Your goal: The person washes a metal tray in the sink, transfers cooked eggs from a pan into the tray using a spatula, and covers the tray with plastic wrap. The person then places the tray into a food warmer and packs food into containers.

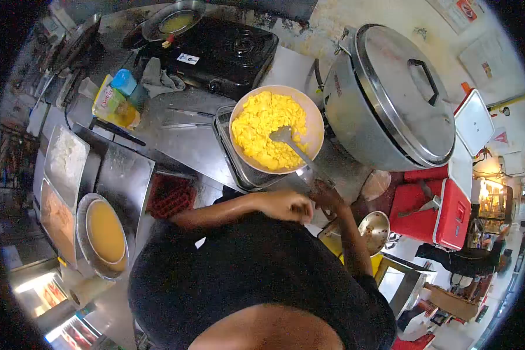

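A round pale bowl (316, 119) of yellow scrambled egg (262, 125) stands on a metal rack (239, 166). The metal head of a spatula (283, 135) lies in the egg, and its handle slants over the bowl's near right rim. My right hand (328, 197) is at the end of that handle, with its fingers bent around it and partly in shadow. Just below the bowl, in front of my body, my left hand (287, 205) has its fingers curled in, close to my right hand, with nothing visible in them.
A large lidded metal pot (361, 111) stands right of the bowl, a black stove (221, 55) behind it. At left are a bowl of orange-yellow liquid (106, 233) and metal trays (67, 163). A red cooler (431, 210) and a steel bowl (374, 230) are at right.
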### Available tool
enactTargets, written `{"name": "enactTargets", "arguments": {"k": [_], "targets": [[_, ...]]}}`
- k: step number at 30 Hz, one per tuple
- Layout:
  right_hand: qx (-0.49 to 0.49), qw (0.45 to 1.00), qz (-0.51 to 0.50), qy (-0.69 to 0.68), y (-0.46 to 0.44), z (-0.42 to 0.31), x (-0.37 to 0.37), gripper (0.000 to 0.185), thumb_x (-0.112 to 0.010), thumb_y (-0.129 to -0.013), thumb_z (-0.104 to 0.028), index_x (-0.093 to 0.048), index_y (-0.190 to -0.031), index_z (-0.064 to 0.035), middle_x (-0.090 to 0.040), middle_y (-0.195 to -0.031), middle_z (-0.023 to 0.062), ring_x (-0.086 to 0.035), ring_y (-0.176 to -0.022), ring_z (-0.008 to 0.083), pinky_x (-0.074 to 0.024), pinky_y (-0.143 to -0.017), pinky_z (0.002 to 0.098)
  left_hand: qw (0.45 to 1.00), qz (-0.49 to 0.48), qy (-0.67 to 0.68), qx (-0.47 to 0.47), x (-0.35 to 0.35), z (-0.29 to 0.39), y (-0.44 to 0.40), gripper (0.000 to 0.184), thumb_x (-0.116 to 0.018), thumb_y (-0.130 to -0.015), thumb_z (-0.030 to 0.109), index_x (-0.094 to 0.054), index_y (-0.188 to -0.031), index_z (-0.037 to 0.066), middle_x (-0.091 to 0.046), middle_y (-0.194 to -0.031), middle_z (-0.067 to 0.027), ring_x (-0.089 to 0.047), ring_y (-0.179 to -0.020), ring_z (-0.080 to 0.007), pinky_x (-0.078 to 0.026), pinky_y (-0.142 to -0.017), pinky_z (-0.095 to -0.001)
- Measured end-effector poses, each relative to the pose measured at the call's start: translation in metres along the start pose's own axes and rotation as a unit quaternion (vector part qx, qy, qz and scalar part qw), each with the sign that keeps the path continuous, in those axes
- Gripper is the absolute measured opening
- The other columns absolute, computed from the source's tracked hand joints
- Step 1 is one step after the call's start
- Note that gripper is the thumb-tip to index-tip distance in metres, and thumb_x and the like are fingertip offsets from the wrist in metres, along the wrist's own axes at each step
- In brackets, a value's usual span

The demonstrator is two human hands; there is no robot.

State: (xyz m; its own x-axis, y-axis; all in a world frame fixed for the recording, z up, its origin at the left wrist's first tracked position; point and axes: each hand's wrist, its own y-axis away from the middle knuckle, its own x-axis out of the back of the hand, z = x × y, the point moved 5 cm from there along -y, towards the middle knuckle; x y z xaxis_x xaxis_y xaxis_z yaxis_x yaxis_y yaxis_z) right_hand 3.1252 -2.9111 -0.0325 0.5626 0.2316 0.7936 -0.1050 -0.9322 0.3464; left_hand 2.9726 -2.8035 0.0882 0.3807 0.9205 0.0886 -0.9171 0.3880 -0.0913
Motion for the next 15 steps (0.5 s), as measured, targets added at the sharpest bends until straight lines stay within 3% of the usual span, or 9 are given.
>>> {"name": "enactTargets", "arguments": {"k": [3,5,7,8,11,12,15], "targets": [[-0.04,0.999,0.009,-0.031,-0.002,-0.01,-0.012,0.047,-0.061,-0.085,-0.034,-0.047,-0.121,-0.0068,-0.062,-0.091,0.016,-0.06,-0.071,0.0287,-0.0496,-0.064,0.045,0.98,0.164,-0.061,0.099,0.042,0.029,0.02,0.023,-0.062,-0.087,0.03,-0.06,-0.097,0.009,-0.061,-0.081,-0.0012,-0.058,-0.07,-0.0158,-0.047,-0.063,-0.032],[-0.186,0.962,-0.066,-0.188,0.007,-0.031,-0.001,0.047,-0.062,-0.085,-0.033,-0.049,-0.122,-0.0067,-0.062,-0.095,0.017,-0.061,-0.073,0.0286,-0.0496,-0.064,0.0437,0.947,0.214,-0.231,0.061,0.063,0.043,0.011,0.03,-0.063,-0.084,0.037,-0.06,-0.097,0.01,-0.064,-0.091,-0.0072,-0.061,-0.085,-0.0244,-0.048,-0.076,-0.0404],[-0.224,0.948,-0.054,-0.22,0.023,-0.043,0.0,0.045,-0.063,-0.085,-0.031,-0.05,-0.121,-0.0063,-0.061,-0.096,0.0167,-0.062,-0.074,0.0263,-0.0498,-0.063,0.0404,0.886,0.26,-0.378,-0.065,0.07,0.043,-0.011,0.036,-0.062,-0.082,0.042,-0.06,-0.1,0.011,-0.063,-0.095,-0.0088,-0.056,-0.097,-0.0291,-0.042,-0.085,-0.0453],[-0.175,0.971,0.005,-0.163,0.026,-0.057,0.009,0.045,-0.062,-0.085,-0.03,-0.05,-0.122,-0.0062,-0.061,-0.094,0.0153,-0.061,-0.072,0.0239,-0.0495,-0.061,0.0381,0.841,0.279,-0.445,-0.128,0.066,0.038,-0.02,0.039,-0.061,-0.081,0.044,-0.06,-0.102,0.012,-0.063,-0.096,-0.0095,-0.054,-0.102,-0.0314,-0.039,-0.09,-0.0477],[-0.053,0.99,0.132,-0.01,0.029,-0.083,0.024,0.045,-0.062,-0.086,-0.027,-0.049,-0.124,-0.0059,-0.062,-0.087,0.0118,-0.06,-0.066,0.0169,-0.0484,-0.056,0.0318,0.817,0.167,-0.549,-0.049,0.054,-0.032,-0.054,0.051,-0.058,-0.081,0.05,-0.057,-0.116,0.013,-0.054,-0.121,-0.0104,-0.04,-0.12,-0.0341,-0.023,-0.105,-0.0552],[-0.037,0.99,0.138,0.02,0.029,-0.082,0.018,0.045,-0.062,-0.086,-0.027,-0.048,-0.124,-0.0058,-0.062,-0.085,0.0111,-0.059,-0.065,0.0146,-0.0479,-0.055,0.0302,0.819,0.13,-0.556,-0.053,0.051,-0.037,-0.06,0.048,-0.059,-0.08,0.048,-0.059,-0.111,0.012,-0.057,-0.113,-0.0104,-0.043,-0.117,-0.0339,-0.024,-0.103,-0.0548],[-0.031,0.991,0.113,-0.068,0.037,-0.068,0.0,0.045,-0.062,-0.086,-0.028,-0.05,-0.123,-0.0041,-0.064,-0.086,0.0097,-0.06,-0.067,0.0134,-0.0476,-0.058,0.0282,0.817,0.034,-0.572,-0.058,0.042,-0.054,-0.07,0.042,-0.062,-0.078,0.045,-0.064,-0.102,0.011,-0.063,-0.097,-0.0107,-0.049,-0.108,-0.0335,-0.027,-0.099,-0.0528]]}}
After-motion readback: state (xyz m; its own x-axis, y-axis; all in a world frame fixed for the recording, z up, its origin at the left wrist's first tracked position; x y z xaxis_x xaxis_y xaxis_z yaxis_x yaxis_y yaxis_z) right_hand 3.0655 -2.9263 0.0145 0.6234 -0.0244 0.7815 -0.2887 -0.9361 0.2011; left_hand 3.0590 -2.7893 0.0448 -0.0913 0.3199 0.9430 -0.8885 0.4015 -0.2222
